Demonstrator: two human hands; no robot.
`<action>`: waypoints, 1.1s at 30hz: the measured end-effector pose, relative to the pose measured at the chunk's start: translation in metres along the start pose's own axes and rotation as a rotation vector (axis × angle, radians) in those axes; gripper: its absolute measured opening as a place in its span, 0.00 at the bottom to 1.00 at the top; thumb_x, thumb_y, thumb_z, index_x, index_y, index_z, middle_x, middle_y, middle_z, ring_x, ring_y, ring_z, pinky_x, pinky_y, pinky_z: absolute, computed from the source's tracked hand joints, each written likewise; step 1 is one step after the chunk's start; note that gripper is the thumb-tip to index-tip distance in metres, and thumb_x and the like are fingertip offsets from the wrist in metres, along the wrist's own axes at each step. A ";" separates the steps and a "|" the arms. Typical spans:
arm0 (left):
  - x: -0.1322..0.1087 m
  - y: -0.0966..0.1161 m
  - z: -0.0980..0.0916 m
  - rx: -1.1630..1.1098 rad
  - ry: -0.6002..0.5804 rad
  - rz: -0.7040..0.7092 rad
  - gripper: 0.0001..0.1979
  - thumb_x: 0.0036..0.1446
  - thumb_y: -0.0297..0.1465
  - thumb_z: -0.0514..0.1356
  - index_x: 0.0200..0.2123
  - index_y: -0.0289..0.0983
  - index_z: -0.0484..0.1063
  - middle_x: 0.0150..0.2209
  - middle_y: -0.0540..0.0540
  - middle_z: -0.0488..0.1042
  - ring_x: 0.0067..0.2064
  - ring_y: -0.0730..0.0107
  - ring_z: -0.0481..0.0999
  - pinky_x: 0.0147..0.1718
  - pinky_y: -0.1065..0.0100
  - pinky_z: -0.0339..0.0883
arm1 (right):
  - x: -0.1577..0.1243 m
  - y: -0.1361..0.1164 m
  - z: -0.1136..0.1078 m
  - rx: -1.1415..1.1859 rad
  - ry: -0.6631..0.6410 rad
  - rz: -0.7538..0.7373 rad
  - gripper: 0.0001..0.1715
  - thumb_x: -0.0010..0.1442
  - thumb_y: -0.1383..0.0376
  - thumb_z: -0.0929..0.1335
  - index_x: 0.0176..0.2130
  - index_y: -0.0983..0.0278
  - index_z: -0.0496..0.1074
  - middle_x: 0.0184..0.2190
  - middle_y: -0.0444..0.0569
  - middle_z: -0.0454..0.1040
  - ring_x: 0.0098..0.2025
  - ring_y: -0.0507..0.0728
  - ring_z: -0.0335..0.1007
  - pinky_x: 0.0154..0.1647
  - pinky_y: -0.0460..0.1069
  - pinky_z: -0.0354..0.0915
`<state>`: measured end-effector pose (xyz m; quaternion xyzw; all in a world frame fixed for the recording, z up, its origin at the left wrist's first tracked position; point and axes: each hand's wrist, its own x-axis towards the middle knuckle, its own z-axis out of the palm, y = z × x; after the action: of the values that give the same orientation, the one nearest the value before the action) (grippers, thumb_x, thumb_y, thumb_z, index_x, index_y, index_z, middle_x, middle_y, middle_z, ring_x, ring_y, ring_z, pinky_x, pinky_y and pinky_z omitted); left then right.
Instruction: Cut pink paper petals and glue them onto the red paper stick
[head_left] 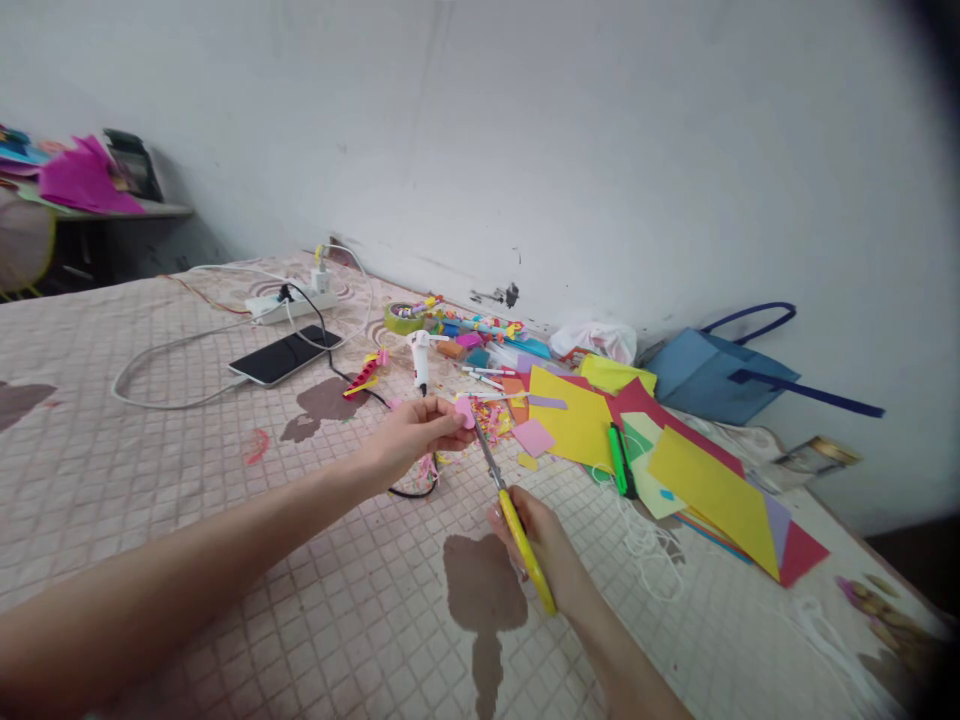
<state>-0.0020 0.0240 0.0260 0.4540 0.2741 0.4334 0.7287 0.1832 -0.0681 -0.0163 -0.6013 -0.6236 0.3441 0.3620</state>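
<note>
A small piece of pink paper (465,411) is pinched between the thumb and fingers of my left hand (421,432). My right hand (541,540) grips a pair of scissors (517,530) with yellow handles. The blades point up and left, their tips at the pink piece's lower right edge. Whether the blades are apart is too small to tell. Behind my left hand stands a white glue gun (421,360), its black cord running under that hand. Colourful paper scraps (491,420) lie just past the scissor tips, beside a pink paper square (533,437).
Yellow sheets (570,415) and a green utility knife (622,460) lie to the right, near white string (649,550). A blue bag (716,375) leans against the wall. At left are a phone (285,355) on a cable and a power strip (292,303).
</note>
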 end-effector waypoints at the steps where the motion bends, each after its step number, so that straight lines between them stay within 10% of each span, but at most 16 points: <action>1: 0.000 0.000 0.000 0.000 0.001 0.002 0.10 0.47 0.31 0.66 0.28 0.32 0.68 0.28 0.46 0.77 0.31 0.73 0.76 0.38 0.69 0.69 | 0.000 0.000 0.000 -0.010 0.001 -0.004 0.18 0.53 0.54 0.66 0.23 0.62 0.59 0.18 0.38 0.56 0.20 0.48 0.50 0.17 0.43 0.51; 33: 0.001 0.006 -0.005 0.114 -0.010 0.077 0.09 0.51 0.33 0.63 0.28 0.33 0.68 0.30 0.47 0.75 0.33 0.74 0.74 0.38 0.68 0.68 | -0.004 -0.014 -0.002 -0.076 -0.051 0.052 0.17 0.54 0.55 0.66 0.24 0.62 0.58 0.19 0.37 0.55 0.19 0.48 0.50 0.18 0.43 0.51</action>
<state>-0.0079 0.0283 0.0293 0.5071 0.2771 0.4425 0.6857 0.1786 -0.0728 -0.0036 -0.6219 -0.6293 0.3445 0.3138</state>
